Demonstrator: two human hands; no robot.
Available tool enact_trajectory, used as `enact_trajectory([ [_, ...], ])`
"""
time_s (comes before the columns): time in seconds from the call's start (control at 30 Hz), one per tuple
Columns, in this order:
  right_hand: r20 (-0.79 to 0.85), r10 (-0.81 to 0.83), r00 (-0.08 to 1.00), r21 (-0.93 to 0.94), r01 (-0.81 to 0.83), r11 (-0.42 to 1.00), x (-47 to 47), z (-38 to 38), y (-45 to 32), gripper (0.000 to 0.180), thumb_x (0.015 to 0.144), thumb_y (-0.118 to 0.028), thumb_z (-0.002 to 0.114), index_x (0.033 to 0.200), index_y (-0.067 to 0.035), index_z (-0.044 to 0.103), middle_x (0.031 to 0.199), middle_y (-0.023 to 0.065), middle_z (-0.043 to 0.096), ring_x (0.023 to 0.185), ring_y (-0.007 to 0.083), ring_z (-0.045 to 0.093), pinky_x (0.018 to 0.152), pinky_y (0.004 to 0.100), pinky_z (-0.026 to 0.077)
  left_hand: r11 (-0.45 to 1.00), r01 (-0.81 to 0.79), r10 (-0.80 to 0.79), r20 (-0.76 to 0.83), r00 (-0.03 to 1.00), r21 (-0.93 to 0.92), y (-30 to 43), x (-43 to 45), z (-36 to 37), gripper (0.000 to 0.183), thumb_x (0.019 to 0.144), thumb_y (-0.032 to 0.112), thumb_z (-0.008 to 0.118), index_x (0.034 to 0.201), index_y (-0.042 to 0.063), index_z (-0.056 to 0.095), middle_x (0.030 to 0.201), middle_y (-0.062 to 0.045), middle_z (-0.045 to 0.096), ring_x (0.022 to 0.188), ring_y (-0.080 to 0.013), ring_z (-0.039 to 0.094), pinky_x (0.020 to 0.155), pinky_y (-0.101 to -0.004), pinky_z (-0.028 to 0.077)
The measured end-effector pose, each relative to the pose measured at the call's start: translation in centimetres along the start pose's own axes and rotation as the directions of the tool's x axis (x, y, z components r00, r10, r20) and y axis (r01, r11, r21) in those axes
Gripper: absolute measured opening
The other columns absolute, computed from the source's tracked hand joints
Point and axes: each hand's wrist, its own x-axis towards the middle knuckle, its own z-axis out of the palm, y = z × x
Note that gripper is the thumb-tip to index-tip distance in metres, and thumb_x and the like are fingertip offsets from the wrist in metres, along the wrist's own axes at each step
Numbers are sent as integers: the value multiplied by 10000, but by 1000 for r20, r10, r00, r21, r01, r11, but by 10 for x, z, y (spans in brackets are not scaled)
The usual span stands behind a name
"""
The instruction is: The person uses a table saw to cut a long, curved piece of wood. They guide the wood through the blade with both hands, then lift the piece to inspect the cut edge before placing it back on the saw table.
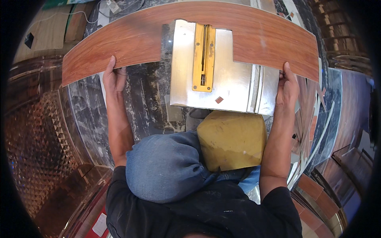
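A long wood-grain floor plank (pixel 134 38) with a rectangular notch in its near edge lies across the metal table of a small table saw (pixel 232 74). Around the saw's yellow slotted insert (pixel 204 59) the notch leaves the metal bare. With my left hand (pixel 115 76) I grip the plank's near edge towards its left end, thumb on top. My right hand (pixel 288 84) grips the near edge towards the right end, beside the saw table's right side. The fingers under the plank are mostly hidden. A small reddish-brown offcut (pixel 219 100) rests on the metal near the front edge.
A yellow plastic container (pixel 233 139) stands between the saw and my body, beside my denim-covered knee (pixel 163 166). Narrow plank strips (pixel 303 119) lie in a pile at the right. A white cable (pixel 76 12) runs at the upper left. Dark marble-patterned flooring (pixel 143 101) shows beneath.
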Motion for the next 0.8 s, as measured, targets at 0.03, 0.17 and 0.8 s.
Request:
enact_trajectory([
  [0.03,10,-4,1000,-8,4,1000,-1,1,0,164,908,-127,623,1035,-28,594,844,-6,575,676,92,473,649,223,420,1000,0,0,-11,1000,1,1,-1,3,336,925,53,551,1248,2,473,1200,-141,592,1069,-258,620,856,-375,584],
  [0.17,6,-13,1000,-62,13,998,5,-4,1,166,900,-138,633,1024,-31,604,830,-9,577,670,91,476,643,222,418,1000,2,-2,8,1000,-26,1,2,-1,334,924,49,553,1246,4,476,1200,-142,595,1077,-261,616,869,-383,579],
  [0.8,-6,-20,1000,31,20,999,-2,1,0,204,921,-137,609,1090,-26,579,862,-9,547,675,92,434,626,218,393,1000,-1,1,42,999,13,-3,-5,9,332,929,60,552,1246,2,472,1197,-136,592,1071,-249,619,831,-361,597],
])
